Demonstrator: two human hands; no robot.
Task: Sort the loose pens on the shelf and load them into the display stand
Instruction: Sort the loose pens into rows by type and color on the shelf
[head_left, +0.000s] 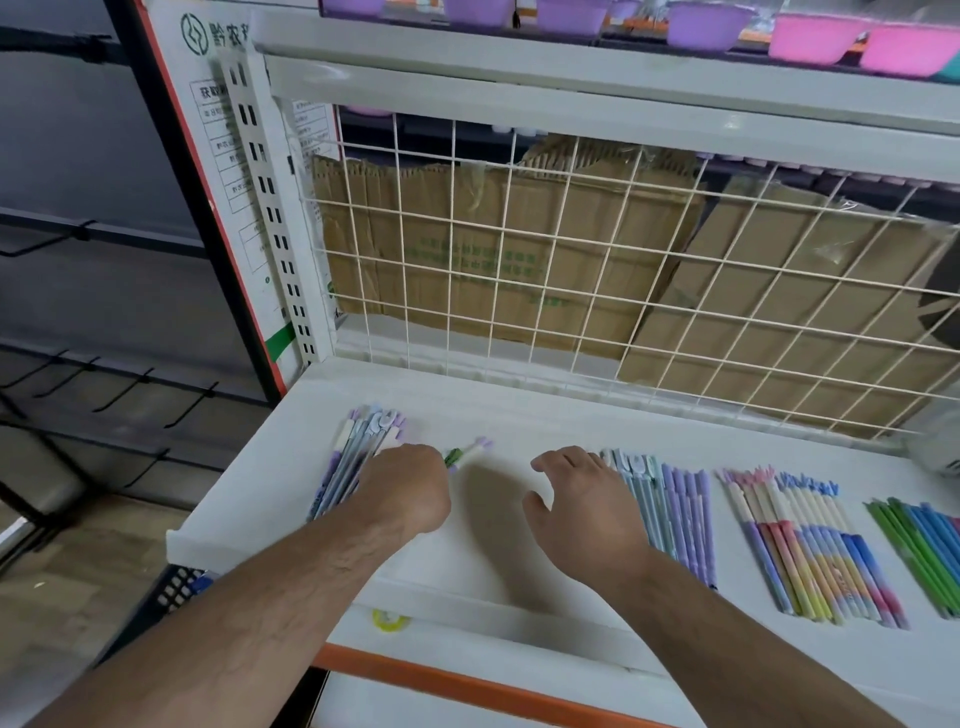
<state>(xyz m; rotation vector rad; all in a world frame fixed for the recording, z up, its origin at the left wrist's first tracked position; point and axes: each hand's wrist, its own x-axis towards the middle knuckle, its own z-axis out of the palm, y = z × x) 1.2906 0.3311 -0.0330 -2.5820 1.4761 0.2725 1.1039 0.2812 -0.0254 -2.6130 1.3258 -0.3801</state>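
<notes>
My left hand (410, 488) curls around a slim green-and-white plastic pen with a lilac cap (465, 453), over the white shelf board (519, 415) beside the heap of lilac-grey pens (358, 457). My right hand (587, 512) lies spread and empty against the row of blue and purple pens (675, 514). Light, stiff and slick, the pen will likely roll; mid-barrel seems the place to pinch.

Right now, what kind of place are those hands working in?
Probably a shop, maybe its stationery aisle: pens lie in sorted colour groups on a white shelf with a wire grid back, and pink and purple plastic bowls sit on the shelf above.
</notes>
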